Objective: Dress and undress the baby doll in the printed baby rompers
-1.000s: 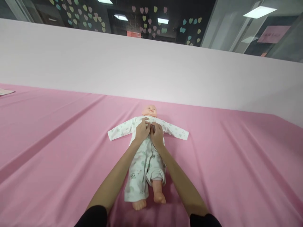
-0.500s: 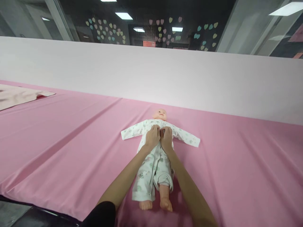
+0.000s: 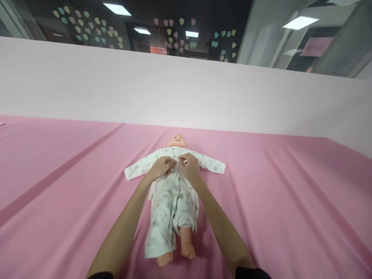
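A baby doll (image 3: 177, 140) lies on its back, head toward the wall, arms spread inside long sleeves. It wears a white printed romper (image 3: 162, 209); one trouser leg is bunched up, baring that shin and foot. Over the doll's chest, my left hand (image 3: 163, 166) pinches the romper's front from the left. Just across from it, my right hand (image 3: 188, 166) has thumb and fingers closed on the front fabric too. A small gap separates the fingertips. Whatever fastening lies under them is too small to make out.
Pink cloth (image 3: 72, 186) with long creases covers the padded surface around the doll. Behind it runs a low white wall (image 3: 145, 89). Above the wall, dark glass carries heart-shaped stickers (image 3: 174, 37) and reflects ceiling lights.
The view has turned to the right, so the pale cloth at the left has almost left the picture. My hands have drawn slightly apart over the romper's front.
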A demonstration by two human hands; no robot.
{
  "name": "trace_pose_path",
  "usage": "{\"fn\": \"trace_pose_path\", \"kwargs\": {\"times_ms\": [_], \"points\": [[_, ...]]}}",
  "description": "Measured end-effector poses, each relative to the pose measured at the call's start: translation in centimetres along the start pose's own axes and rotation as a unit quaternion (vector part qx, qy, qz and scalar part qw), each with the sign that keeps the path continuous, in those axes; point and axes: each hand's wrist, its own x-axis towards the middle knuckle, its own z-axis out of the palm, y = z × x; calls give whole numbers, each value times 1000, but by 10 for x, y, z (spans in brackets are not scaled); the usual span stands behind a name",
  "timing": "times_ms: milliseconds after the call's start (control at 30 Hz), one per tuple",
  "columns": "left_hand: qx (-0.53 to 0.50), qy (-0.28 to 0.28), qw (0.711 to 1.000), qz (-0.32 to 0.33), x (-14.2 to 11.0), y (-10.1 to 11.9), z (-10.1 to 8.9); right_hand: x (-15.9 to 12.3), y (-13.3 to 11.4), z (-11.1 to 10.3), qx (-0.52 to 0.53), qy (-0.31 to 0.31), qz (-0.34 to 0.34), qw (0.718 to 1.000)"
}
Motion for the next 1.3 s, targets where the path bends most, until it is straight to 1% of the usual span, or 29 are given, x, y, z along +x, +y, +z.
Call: {"fn": "trace_pose_path", "kwargs": {"times_ms": [67,133,167,233,333,433,567,633,867,967,1033,1100,1133,1200,1300], "points": [[24,-71,997,-31,-8,6,-8,-2,-8,-10,-49,-73,3,996],[36,-107,993,-30,-14,10,-10,-5,-13,-16,-85,-147,14,985],[41,-112,993,-23,-16,11,-10,-6,-15,-18,-91,-166,20,982],[54,-105,993,-9,-17,12,-8,-8,-14,-19,-85,-168,23,982],[63,-96,993,-15,-16,11,-4,-7,-8,-16,-56,-162,17,985],[53,-100,993,-33,-17,9,-4,-6,-1,-13,-11,-173,46,984],[53,-98,993,-38,-19,10,-5,-3,1,-13,67,-199,92,973],[61,-101,992,-36,-19,11,-5,-2,0,-15,81,-203,109,970],[54,-139,989,-23,-13,13,-9,1,1,-18,69,-200,140,967],[62,-152,986,-31,-14,17,-10,-1,-4,-18,13,-165,138,976],[62,-145,987,-32,-16,20,-9,-3,-10,-18,-28,-138,125,982],[54,-134,989,-19,-17,20,-9,-5,-15,-18,-44,-127,113,984],[53,-132,990,-12,-18,19,-9,-6,-17,-20,-38,-130,114,984],[64,-135,989,-4,-17,15,-9,-5,-19,-25,2,-157,130,979],[94,-142,985,2,-16,11,-9,-2,-20,-37,88,-218,175,956]]}}
